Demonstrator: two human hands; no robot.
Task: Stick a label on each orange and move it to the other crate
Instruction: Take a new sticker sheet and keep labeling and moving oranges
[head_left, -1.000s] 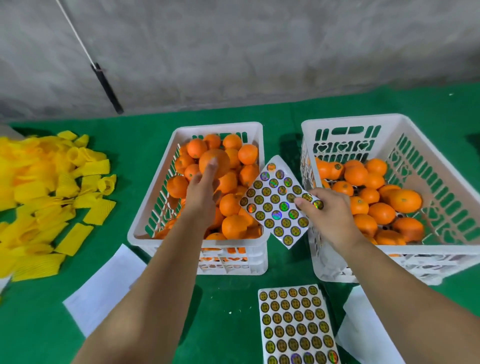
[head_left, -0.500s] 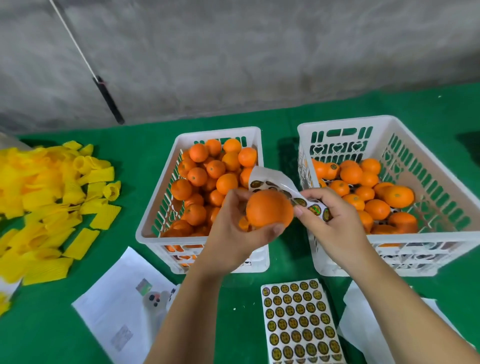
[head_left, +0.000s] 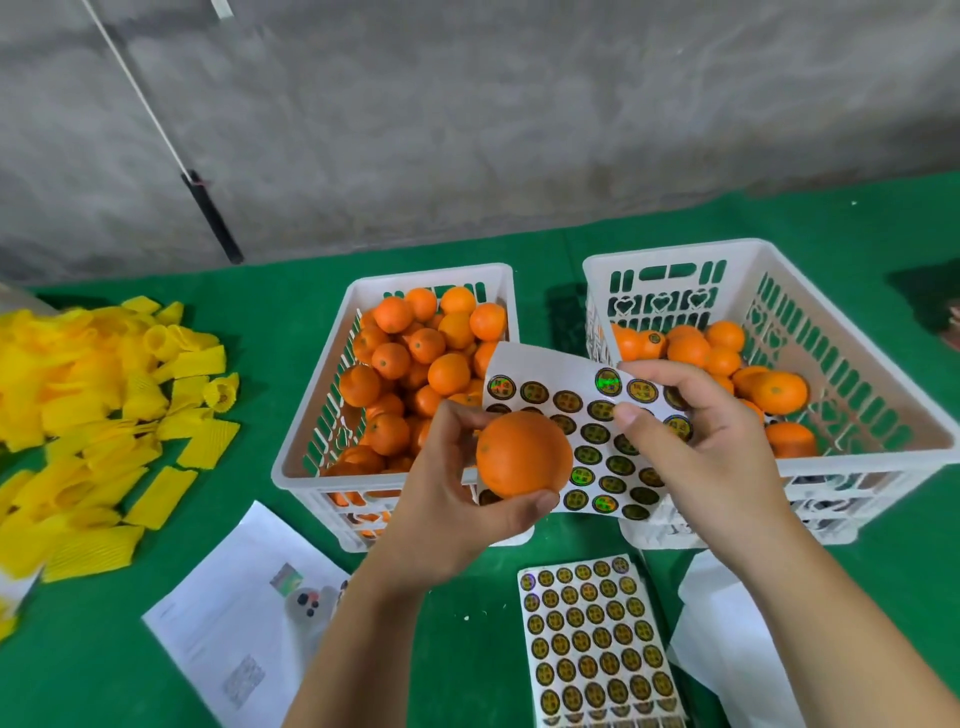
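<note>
- Far left on the green table (head_left: 270, 291) lies a loose heap of yellow foam sleeves (head_left: 98, 431), spilling toward the near edge.
- Just nearer, a white printed sheet (head_left: 234, 618) lies flat, one corner running under the left forearm.
- The left crate (head_left: 311, 410), white and slotted, is piled high with oranges.
- In front of that crate the left hand (head_left: 441, 499) holds one orange (head_left: 522, 452) up off the table, thumb curled under it and fingers wrapped round the back.
- Behind the orange hangs a sticker sheet (head_left: 597, 431), curling at its top edge, rows of round dark labels facing me.
- The right hand (head_left: 701, 447) pinches that sheet, thumb on the front and fingers bent over its right edge.
- Below the hands a second, full sticker sheet (head_left: 592, 639) lies flat on the table, with white backing paper (head_left: 727, 639) beside it.
- The right crate (head_left: 852, 364) holds fewer oranges, gathered low inside; one near its back left corner shows a label.
</note>
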